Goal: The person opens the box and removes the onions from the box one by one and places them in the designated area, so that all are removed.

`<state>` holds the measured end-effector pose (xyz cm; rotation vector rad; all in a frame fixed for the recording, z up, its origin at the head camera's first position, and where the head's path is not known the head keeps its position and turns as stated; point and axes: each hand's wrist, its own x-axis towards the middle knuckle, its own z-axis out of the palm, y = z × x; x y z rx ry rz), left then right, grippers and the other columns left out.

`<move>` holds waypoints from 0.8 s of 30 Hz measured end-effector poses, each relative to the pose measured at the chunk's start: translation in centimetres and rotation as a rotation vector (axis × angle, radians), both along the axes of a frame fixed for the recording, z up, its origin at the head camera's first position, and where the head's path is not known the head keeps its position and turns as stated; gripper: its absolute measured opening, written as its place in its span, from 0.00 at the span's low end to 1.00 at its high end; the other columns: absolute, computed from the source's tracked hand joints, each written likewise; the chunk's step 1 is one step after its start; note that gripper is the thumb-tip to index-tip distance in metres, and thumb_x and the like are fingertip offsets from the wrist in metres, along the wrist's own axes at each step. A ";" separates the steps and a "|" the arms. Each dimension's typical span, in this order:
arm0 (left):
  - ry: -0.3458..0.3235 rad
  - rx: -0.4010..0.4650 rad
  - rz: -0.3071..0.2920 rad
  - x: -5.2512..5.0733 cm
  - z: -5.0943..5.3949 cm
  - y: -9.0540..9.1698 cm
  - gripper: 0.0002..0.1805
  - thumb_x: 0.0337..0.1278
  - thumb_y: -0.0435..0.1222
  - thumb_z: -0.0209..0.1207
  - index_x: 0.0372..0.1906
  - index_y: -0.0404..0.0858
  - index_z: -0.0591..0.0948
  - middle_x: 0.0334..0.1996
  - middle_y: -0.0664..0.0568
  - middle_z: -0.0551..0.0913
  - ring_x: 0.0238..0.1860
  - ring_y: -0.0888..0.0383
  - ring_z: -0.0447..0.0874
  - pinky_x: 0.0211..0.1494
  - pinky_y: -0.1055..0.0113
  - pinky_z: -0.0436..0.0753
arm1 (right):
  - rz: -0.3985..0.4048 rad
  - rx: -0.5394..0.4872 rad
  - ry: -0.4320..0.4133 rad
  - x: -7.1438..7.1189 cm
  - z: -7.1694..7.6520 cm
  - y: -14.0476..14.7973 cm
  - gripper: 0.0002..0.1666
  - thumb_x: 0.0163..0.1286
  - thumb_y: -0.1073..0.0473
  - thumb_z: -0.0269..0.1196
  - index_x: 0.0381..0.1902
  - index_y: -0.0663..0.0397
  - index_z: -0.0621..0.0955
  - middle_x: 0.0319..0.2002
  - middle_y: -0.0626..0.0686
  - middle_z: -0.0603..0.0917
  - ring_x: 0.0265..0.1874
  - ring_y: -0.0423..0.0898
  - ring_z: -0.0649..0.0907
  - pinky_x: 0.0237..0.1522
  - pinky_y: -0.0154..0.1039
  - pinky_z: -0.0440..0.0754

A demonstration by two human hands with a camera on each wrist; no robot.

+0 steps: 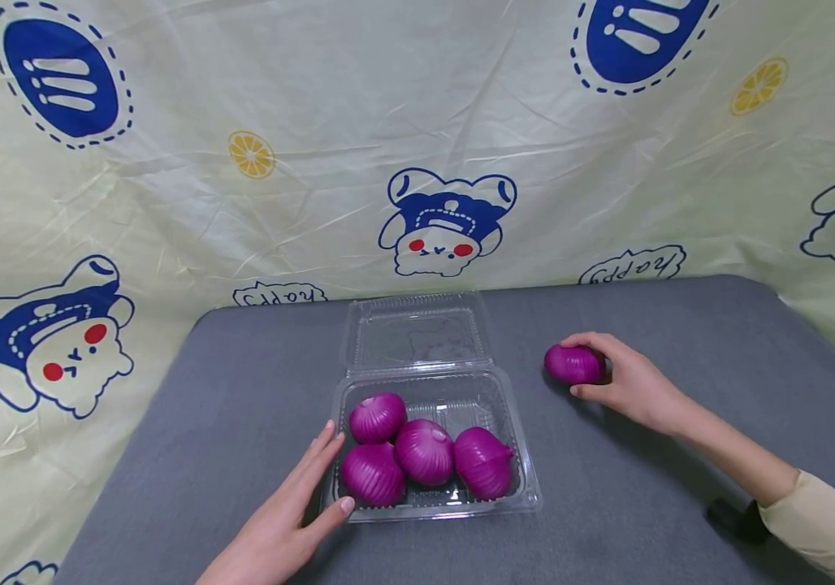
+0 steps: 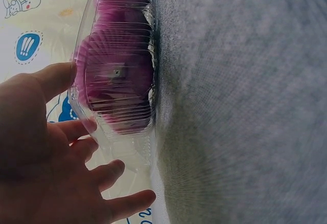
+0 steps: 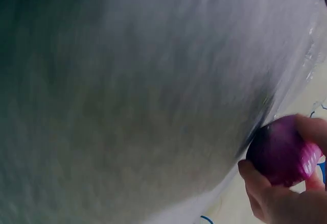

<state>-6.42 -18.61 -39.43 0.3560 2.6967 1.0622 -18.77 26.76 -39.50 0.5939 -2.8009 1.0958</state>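
Note:
A clear plastic box (image 1: 527, 479) holds several purple onions (image 1: 425, 452) in its lower half. The left hand (image 1: 282, 520) touches the box's left rim with spread fingers; the left wrist view shows this hand (image 2: 66, 147) with its thumb and index finger at the rim of the box (image 2: 120, 81). Right of the box, the right hand (image 1: 633, 386) grips another purple onion (image 1: 574, 365) between thumb and fingers. In the right wrist view the onion (image 3: 281, 152) sits between the fingers of the right hand (image 3: 286, 183); whether it touches the table cannot be told.
The box's lid (image 1: 421, 329) lies folded back behind it on the grey tabletop (image 1: 264, 357). A printed cloth (image 1: 330, 106) hangs behind the table. A small black object (image 1: 739, 522) is near the right sleeve (image 1: 827, 524).

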 end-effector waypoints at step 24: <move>-0.012 0.009 0.013 0.0 0.0 0.1 0.42 0.63 0.58 0.57 0.78 0.53 0.57 0.77 0.68 0.44 0.76 0.60 0.43 0.72 0.45 0.55 | 0.020 0.004 -0.215 -0.2 0.4 0.9 0.44 0.63 0.49 0.70 0.70 0.57 0.64 0.59 0.65 0.73 0.50 0.59 0.77 0.38 0.43 0.81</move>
